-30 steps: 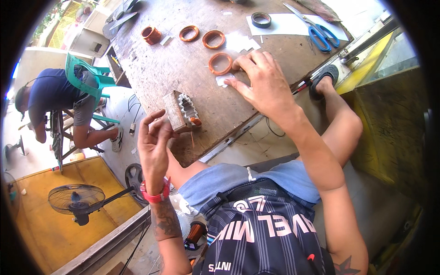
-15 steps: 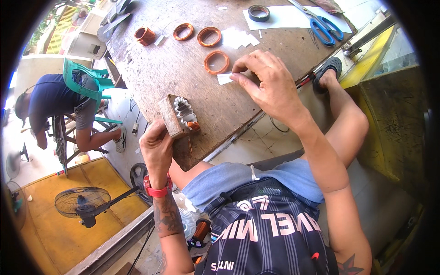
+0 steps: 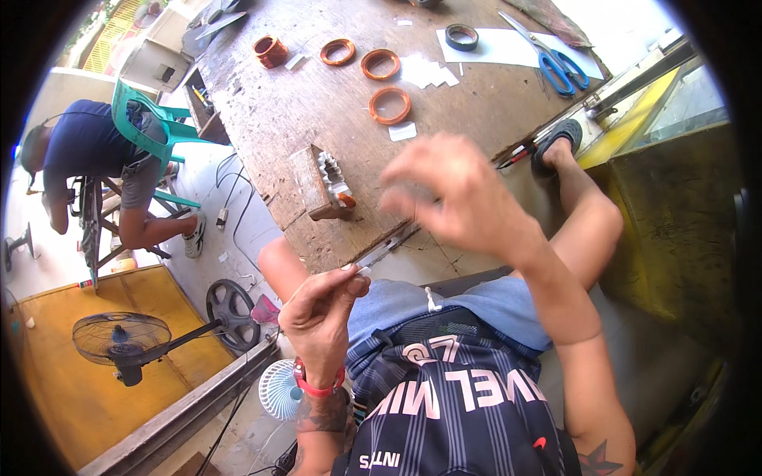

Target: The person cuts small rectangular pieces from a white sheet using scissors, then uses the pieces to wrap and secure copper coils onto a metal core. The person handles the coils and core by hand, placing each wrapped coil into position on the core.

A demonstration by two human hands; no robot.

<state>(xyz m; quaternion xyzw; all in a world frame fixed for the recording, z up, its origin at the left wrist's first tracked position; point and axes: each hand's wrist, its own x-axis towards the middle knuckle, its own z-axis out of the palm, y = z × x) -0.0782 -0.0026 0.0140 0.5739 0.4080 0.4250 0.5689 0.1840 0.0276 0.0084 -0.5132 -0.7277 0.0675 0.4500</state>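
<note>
My left hand (image 3: 324, 305) is closed in a pinch at the table's front edge, with a small white slip (image 3: 364, 270) showing between thumb and fingertip. My right hand (image 3: 460, 194) hovers above the front edge, blurred, its thumb and fingers curved apart with nothing visible between them. Untouched on the table stands a motor stator core (image 3: 316, 184), a block with a toothed opening and some copper winding at its near end. A white paper piece (image 3: 402, 131) lies beside the nearest of several copper wire coils (image 3: 390, 105).
Farther back lie white paper cutouts (image 3: 425, 71), a roll of black tape (image 3: 461, 36), and blue-handled scissors (image 3: 556, 67) on a white sheet (image 3: 496, 51). At left, a person (image 3: 99, 151) bends forward on a green chair (image 3: 139, 119). A black fan (image 3: 123, 333) stands nearer.
My left hand has let go of the stator core and moved nearer my body, now pinching a white slip. My right hand has left the paper by the coil and come back nearer me.
</note>
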